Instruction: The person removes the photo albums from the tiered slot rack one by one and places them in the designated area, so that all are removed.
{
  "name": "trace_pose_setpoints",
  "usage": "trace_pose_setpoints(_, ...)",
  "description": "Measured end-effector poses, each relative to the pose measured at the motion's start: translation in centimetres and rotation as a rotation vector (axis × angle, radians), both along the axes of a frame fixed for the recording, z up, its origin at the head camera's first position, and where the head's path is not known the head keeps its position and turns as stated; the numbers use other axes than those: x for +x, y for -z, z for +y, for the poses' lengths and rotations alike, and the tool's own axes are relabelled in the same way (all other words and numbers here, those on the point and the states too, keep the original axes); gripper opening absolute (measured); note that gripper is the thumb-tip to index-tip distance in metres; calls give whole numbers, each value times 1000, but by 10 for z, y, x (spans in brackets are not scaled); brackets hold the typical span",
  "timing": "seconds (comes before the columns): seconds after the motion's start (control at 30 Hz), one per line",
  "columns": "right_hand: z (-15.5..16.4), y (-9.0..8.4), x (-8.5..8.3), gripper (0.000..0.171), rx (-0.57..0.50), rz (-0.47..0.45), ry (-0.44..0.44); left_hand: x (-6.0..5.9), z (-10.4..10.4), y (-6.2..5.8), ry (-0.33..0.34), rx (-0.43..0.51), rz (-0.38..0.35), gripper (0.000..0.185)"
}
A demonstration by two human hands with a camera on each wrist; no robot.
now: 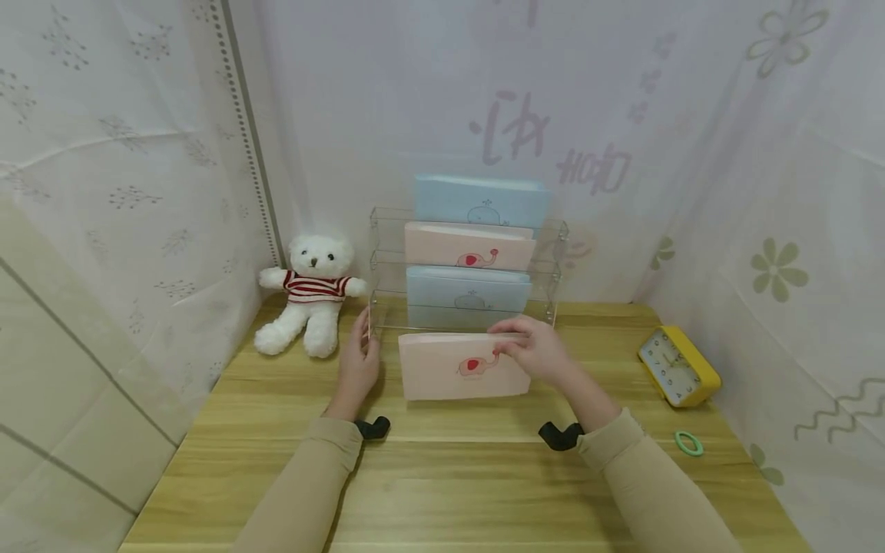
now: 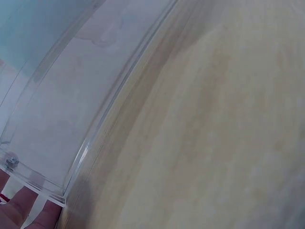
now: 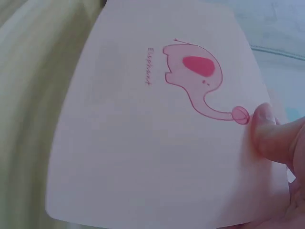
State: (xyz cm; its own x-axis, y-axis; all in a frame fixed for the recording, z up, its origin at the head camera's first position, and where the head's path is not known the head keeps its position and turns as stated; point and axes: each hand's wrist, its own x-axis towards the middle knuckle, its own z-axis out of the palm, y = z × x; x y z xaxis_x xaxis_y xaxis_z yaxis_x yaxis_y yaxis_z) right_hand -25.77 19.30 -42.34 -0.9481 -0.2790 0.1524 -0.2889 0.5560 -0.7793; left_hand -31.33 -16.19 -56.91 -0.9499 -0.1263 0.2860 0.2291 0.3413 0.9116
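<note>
Now R hand pinches pink folder top edge.

Wooden table with rack, bear, clock

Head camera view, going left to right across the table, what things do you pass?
White teddy bear → left hand → pink elephant envelope → right hand → yellow clock. The clear rack of envelopes stands behind the hands, and the green ring overlaps the clock's span.
</note>
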Motion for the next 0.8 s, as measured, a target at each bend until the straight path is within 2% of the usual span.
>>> trace_pose_setpoints(0.1,3,14,0,21,32,-66,-20,1,0,-1,-2,-13,-3,65)
trace_pose_setpoints(0.27,9,31,-2,22,78,-101,-51,2,1,-2,-6,-20,4,64)
trace_pose_setpoints(0.53,14,45,-3,36,63,-64,-138,4,2,-4,0,-22,0,64)
trace_pose_setpoints(0.7,13,52,-1,32,102,-51,-150,4,1,-5,-3,-15,-6,64)
trace_pose_setpoints(0.8,15,58,0,32,117,-82,-158,4,2,-4,-5,-14,-12,64)
